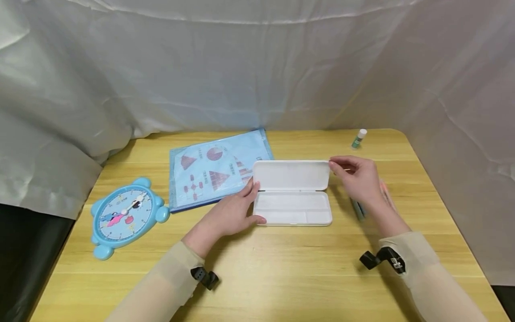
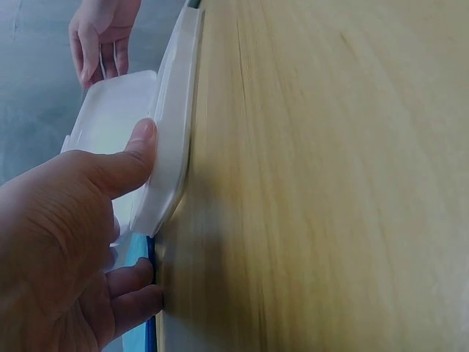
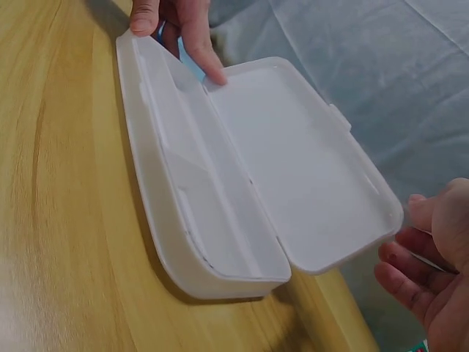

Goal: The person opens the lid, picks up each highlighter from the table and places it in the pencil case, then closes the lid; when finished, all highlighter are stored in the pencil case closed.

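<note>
Fingers of the left hand grip the case — the right hand, fingers parted, touches its lid.

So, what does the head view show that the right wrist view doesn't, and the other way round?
Only the head view: the blue toy clock, plus the sleeves and black wrist devices.

Only the right wrist view: the small tab on the lid's long free edge.

Both: the open white case, its lid raised; the left hand gripping one end; the right hand at the lid's opposite corner; the wooden table and grey curtain.
</note>
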